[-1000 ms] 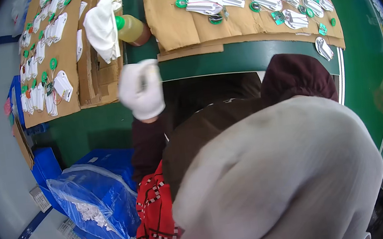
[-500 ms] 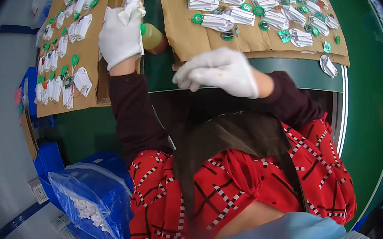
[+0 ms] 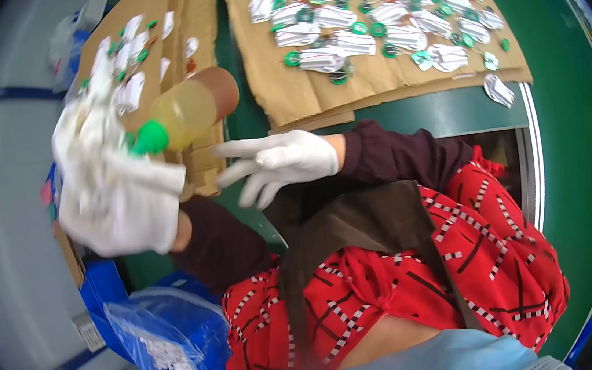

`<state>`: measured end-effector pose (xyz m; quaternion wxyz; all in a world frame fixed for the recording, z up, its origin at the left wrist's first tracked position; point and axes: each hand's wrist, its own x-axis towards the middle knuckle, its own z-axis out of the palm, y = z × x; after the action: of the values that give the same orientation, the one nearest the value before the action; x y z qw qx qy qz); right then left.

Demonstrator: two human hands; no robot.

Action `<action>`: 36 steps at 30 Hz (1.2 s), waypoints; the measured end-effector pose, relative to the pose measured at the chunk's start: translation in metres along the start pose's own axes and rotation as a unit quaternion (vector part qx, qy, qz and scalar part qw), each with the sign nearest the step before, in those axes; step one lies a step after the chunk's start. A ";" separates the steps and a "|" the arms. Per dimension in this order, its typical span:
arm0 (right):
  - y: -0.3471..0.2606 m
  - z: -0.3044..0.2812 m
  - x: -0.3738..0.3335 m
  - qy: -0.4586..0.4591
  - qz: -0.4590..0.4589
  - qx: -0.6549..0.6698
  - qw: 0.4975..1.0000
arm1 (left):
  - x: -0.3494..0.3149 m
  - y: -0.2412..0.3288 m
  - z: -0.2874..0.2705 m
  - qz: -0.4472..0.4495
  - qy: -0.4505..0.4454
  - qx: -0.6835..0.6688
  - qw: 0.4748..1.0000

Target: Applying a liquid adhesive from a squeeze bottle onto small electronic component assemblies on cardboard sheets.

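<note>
At centre left, the gloved left hand (image 3: pixel 113 185) is blurred; its grip wraps the bottle (image 3: pixel 187 111), whose green cap (image 3: pixel 150 138) partly hides behind the fingers. The right hand (image 3: pixel 278 163), mid-frame, is open, fingers spread, just beside the bottle. Cardboard (image 3: pixel 284 90) on the counter (image 3: pixel 564 78) carries small tags.

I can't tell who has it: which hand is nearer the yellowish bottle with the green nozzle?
Left. The left hand holds the bottle; the right hand is just below it, apart.
</note>
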<state>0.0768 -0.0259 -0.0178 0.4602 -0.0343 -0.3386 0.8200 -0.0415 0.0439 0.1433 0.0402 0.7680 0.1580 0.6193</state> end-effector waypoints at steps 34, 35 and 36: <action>-0.065 -0.012 -0.117 0.340 -0.395 -0.063 0.851 | -0.134 0.017 0.073 -0.277 -0.336 -0.161 0.885; -0.062 -0.015 -0.116 0.334 -0.380 -0.090 0.858 | -0.136 0.019 0.077 -0.289 -0.353 -0.181 0.872; -0.062 -0.015 -0.115 0.327 -0.365 -0.118 0.864 | -0.138 0.022 0.081 -0.300 -0.368 -0.200 0.857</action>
<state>0.1935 -0.0859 -0.0219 0.8035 -0.2285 -0.2509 0.4891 0.0156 -0.0062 0.0008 0.4317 0.8311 0.2269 0.2674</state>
